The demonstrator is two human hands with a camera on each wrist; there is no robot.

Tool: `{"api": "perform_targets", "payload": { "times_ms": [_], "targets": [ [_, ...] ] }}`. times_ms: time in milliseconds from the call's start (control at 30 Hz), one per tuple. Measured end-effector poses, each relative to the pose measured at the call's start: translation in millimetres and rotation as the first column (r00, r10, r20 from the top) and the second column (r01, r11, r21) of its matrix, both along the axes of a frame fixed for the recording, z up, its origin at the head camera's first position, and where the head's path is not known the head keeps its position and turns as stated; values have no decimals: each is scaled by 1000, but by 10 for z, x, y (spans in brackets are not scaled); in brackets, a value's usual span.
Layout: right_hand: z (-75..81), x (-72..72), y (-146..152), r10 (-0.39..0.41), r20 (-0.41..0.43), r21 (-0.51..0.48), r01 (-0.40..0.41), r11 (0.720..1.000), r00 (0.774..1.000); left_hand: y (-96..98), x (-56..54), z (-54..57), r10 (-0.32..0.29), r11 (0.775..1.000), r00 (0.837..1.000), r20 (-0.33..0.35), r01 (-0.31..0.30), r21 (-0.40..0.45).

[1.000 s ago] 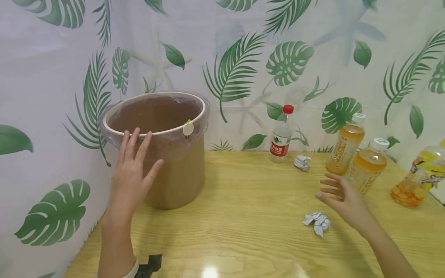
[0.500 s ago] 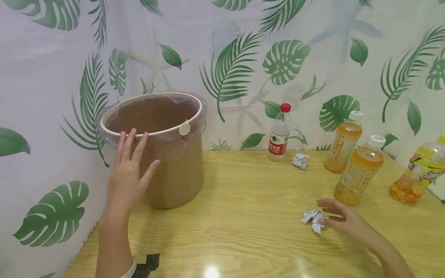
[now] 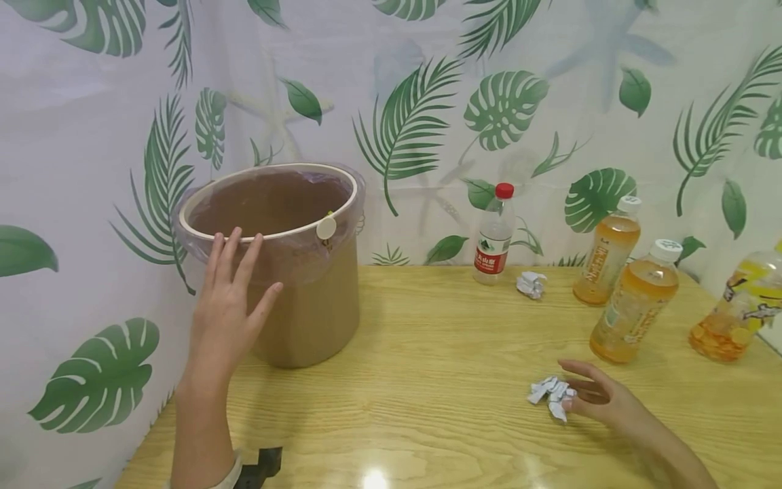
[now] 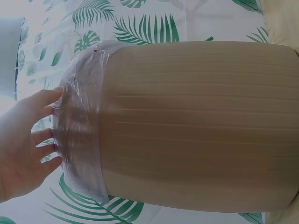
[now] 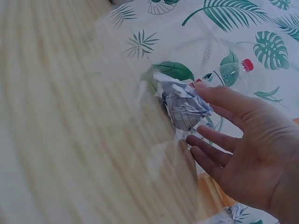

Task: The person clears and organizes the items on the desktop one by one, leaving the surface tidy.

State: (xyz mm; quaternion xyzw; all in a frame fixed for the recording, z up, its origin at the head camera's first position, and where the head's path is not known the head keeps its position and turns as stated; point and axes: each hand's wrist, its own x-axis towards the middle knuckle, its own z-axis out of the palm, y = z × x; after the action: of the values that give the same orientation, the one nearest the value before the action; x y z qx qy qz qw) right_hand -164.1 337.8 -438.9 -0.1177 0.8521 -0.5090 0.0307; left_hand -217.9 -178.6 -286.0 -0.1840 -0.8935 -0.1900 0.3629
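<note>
My left hand point(image 3: 226, 312) rests its spread fingertips at the near rim of a brown bin point(image 3: 305, 305). A thin clear plastic liner point(image 4: 81, 121) is folded over the bin's edge, and the left hand point(image 4: 25, 144) touches it there. On the table, my right hand point(image 3: 605, 401) is at the right side of a crumpled paper ball point(image 3: 552, 397). Its thumb overlaps the paper, with the other fingers loosely bent beside it. In the right wrist view, the paper ball point(image 5: 184, 102) sits at the fingertips of the right hand point(image 5: 252, 140), outside the palm.
A red-capped bottle point(image 3: 491, 238) and a second paper ball point(image 3: 531, 285) stand near the back of the wooden table point(image 3: 427, 380). Amber drink bottles point(image 3: 638, 299) and a yellow-labelled bottle point(image 3: 736, 309) are at the right. A leaf-print sheet point(image 3: 415, 122) hangs behind.
My right hand has come down and toward me from beside the amber bottles to the near paper ball, which has shifted slightly toward me. My left hand stays at the bin rim.
</note>
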Motion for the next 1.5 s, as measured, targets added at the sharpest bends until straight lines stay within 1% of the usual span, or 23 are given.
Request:
{"api": "perform_targets", "payload": {
  "times_ms": [33, 167, 233, 333, 433, 600, 767, 867, 1000, 1267, 1500],
  "targets": [
    [-13, -2, 0, 13, -20, 8, -13, 1000, 1000, 3, 0, 0, 0, 1000, 1000, -1, 0, 0],
    [-65, -15, -16, 9, -63, 41, -7, 999, 998, 5, 6, -2, -2, 1000, 1000, 4, 2, 2],
    [-89, -25, -24, 6, -62, 33, -3, 999, 998, 1, 13, -5, -2, 1000, 1000, 9, 2, 4],
    [-110, -28, -32, -15, -37, 17, 16, 1000, 999, -2, 16, -5, -5, 1000, 1000, 10, 5, 5],
    [-113, -24, -27, -26, -39, 13, 27, 1000, 999, 3, 10, -4, -6, 1000, 1000, 7, 6, 2],
    [-108, -8, -6, -41, -70, 51, 44, 998, 997, 18, 3, 7, -15, 1000, 1000, 4, 15, -1],
    [-111, 1, 0, -74, -66, 98, 80, 992, 995, 28, -4, 6, -19, 1000, 1000, -5, 19, 2],
    [-120, -12, -3, -59, -88, 81, 66, 994, 994, 23, -6, -1, -19, 1000, 1000, -13, 19, 5],
    [-133, -36, -2, -47, -111, 66, 54, 996, 993, 14, -1, -3, -15, 1000, 1000, -8, 15, 10],
    [-107, -20, -22, -86, -51, 90, 90, 992, 995, 9, 3, -6, -13, 1000, 1000, -4, 13, 7],
    [-112, -20, -16, -63, -59, 107, 69, 992, 996, 3, 10, -4, -9, 1000, 1000, 11, 8, 11]
  ]
}}
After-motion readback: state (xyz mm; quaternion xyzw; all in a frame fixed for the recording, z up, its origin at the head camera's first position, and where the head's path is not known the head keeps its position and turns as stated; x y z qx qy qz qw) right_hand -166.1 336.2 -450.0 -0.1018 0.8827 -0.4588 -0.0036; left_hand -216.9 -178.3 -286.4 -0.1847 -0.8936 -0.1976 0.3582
